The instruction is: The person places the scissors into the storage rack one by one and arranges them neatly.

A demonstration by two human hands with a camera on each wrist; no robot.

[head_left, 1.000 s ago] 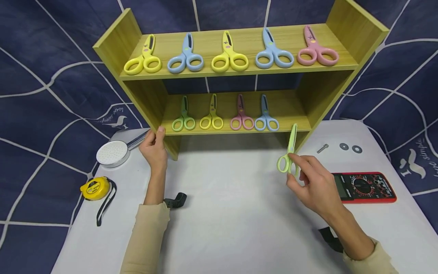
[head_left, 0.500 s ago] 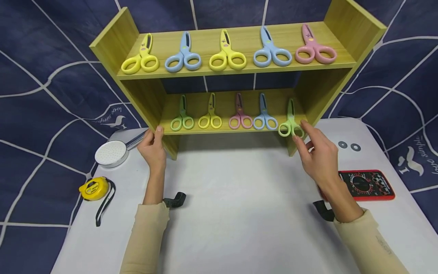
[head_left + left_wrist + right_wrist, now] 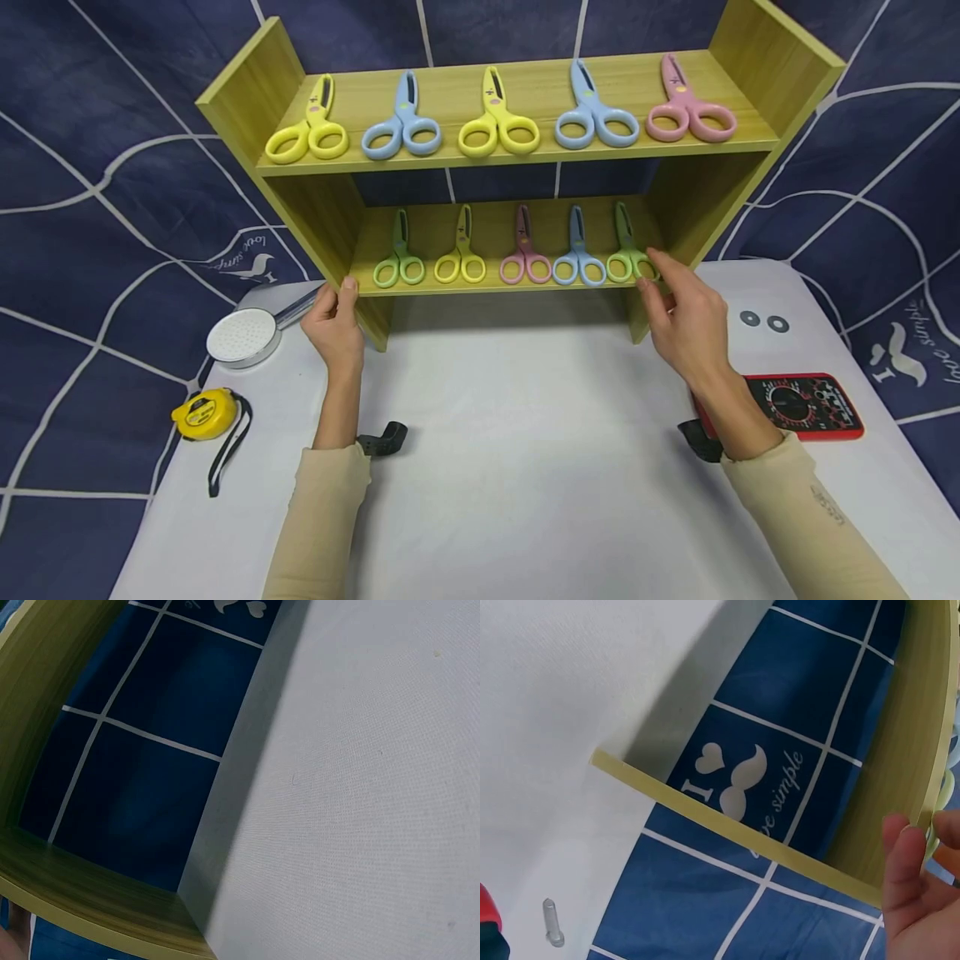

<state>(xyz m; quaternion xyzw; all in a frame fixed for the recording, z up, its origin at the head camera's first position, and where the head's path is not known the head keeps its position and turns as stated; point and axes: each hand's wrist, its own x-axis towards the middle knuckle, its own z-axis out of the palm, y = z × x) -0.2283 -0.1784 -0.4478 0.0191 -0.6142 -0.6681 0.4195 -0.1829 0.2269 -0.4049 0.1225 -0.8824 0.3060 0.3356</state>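
Note:
In the head view, a two-tier wooden shelf (image 3: 525, 160) carries several pairs of scissors on each board. My left hand (image 3: 337, 329) grips the shelf's left side panel, its thumb on the front edge at the lower board. My right hand (image 3: 692, 321) is at the lower board's right end. Its thumb and index finger pinch the right handle ring of light green scissors (image 3: 624, 237), which lie flat with blades pointing back. Beside them lie blue scissors (image 3: 577, 250), then pink scissors (image 3: 524, 250). The right wrist view shows the curled fingers (image 3: 904, 862) by the board's edge.
A shower head (image 3: 243, 336) and a yellow tape measure (image 3: 206, 414) lie left on the white table (image 3: 517, 467). To the right are a red multimeter (image 3: 806, 406) and two washers (image 3: 777, 324). A bolt (image 3: 553, 922) shows in the right wrist view.
The right hand has brought the green scissors up from in front of the shelf onto the lower board, then shifted them left and farther in. The left hand keeps its hold.

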